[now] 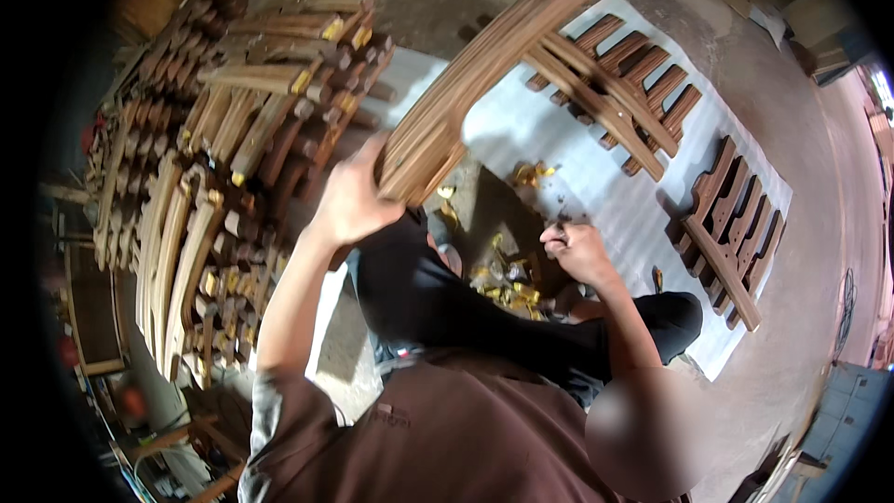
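Note:
My left hand [349,196] is closed around the lower end of a long, brown-striped wooden furniture part [466,74]. The part is raised and slants up to the right, with a curved side branch near my grip. My right hand [579,250] is closed in a loose fist, apart from the wood and above the floor between my legs. Whatever its fingers hold, if anything, is too small to make out. Below it and to its left lies a pile of crumpled yellow tape scraps [507,275].
Stacked curved wooden parts [251,112] rise on my left, some with yellow tape. A white sheet [652,224] on the floor bears two groups of similar parts, one farther off [615,84], one at right [731,224]. A small tool-like object [657,279] lies near my right knee.

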`<state>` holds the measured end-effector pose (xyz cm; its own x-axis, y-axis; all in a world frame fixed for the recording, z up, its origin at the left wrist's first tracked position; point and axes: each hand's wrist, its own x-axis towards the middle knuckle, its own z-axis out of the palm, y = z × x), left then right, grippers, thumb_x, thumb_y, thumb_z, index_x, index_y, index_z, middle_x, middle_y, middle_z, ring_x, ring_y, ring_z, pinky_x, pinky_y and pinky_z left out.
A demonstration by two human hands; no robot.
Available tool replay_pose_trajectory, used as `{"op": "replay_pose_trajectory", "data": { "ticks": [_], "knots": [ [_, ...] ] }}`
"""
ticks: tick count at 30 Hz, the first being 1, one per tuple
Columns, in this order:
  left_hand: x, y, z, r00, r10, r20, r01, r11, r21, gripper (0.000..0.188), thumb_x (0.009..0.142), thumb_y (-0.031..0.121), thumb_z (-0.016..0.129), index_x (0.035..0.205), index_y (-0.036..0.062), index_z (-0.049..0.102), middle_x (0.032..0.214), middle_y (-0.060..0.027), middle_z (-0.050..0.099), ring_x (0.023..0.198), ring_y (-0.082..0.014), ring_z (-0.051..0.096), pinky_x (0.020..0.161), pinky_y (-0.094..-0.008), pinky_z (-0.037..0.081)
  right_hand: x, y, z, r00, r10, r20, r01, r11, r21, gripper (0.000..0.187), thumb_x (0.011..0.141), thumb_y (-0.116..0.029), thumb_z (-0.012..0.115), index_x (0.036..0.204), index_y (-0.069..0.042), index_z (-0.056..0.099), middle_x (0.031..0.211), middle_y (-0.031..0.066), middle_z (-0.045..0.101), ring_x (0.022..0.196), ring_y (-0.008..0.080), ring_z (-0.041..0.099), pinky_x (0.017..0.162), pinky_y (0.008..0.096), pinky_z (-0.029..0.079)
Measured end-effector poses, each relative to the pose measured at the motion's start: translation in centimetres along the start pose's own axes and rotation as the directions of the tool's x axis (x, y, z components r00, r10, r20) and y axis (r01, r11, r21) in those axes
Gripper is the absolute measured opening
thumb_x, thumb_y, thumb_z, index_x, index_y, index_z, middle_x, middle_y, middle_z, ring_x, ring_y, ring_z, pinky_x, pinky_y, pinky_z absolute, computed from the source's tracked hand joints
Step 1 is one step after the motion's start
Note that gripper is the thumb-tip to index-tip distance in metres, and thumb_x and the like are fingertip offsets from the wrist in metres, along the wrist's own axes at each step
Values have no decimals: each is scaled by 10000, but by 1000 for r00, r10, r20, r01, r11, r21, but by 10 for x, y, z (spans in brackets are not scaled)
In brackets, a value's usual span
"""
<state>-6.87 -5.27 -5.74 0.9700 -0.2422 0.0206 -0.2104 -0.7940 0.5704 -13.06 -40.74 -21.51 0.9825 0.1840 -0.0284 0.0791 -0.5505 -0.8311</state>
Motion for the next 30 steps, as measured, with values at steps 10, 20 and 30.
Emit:
{"op": "replay_pose_trajectory", "data": {
  "ticks": [10,20,30],
  "knots": [
    [-133,-109,-28,986,167,6,-154,889,430,754,671,11,715,1380,25,460,1064,-211,643,942,-436,644,799,-462,547,88,-83,-32,980,188,-67,-49,552,833,456,974,-244,633,1331,20,530,910,99,660,613,99,521,493,217,332],
    [-176,-153,-22,993,104,-60,-50,810,584,765,682,-144,567,1414,46,450,1123,-207,597,991,-423,577,885,-498,471,70,-79,30,982,182,49,-157,646,747,294,840,-14,747,1123,39,688,820,26,670,639,59,528,569,216,426],
    [-76,0,24,982,186,-27,-181,974,138,945,566,193,888,1390,61,446,1283,-187,552,1161,-376,556,1003,-455,452,56,-99,15,990,-54,130,-25,842,538,337,794,51,687,1128,2,677,1049,49,703,953,131,636,873,268,500]
  ]
}}
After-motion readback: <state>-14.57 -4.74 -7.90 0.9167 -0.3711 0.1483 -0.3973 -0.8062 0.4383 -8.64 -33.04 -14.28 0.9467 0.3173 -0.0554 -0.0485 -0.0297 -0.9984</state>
